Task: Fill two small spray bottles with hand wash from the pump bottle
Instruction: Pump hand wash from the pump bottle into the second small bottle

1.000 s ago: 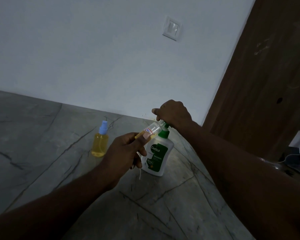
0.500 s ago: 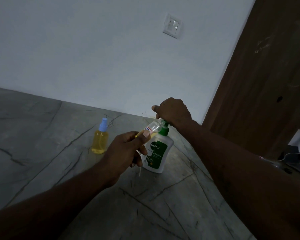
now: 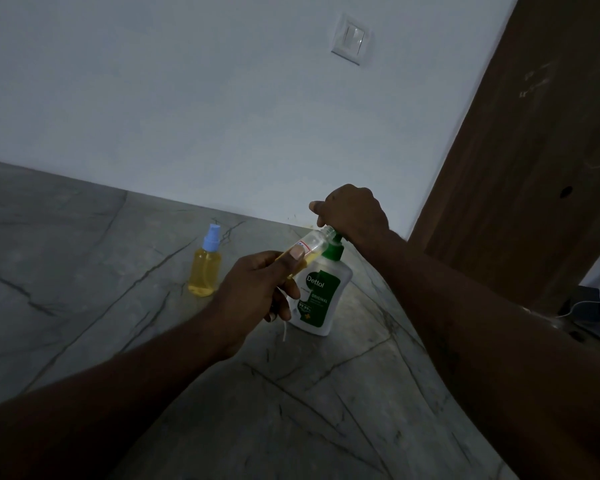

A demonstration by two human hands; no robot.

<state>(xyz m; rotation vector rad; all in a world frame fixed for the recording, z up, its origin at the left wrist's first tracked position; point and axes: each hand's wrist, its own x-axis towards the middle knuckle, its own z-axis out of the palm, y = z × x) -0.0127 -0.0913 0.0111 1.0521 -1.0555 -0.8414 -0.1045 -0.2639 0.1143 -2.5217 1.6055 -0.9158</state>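
Now my L hand (image 3: pixel 257 292) grips the uncapped spray bottle (image 3: pixel 310 244), tilted w/ its mouth at the spout of the pump bottle (image 3: pixel 321 296); my R hand (image 3: pixel 352 211) curls over the pump head. The blue-capped, yellow-filled second spray bottle (image 3: pixel 205 268) stands apart, left, on the counter (image 3: pixel 84 271).

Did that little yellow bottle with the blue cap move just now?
No. The capped spray bottle stands at the same dark vein in the countertop, equally far left of the pump bottle; only the camera shifted.
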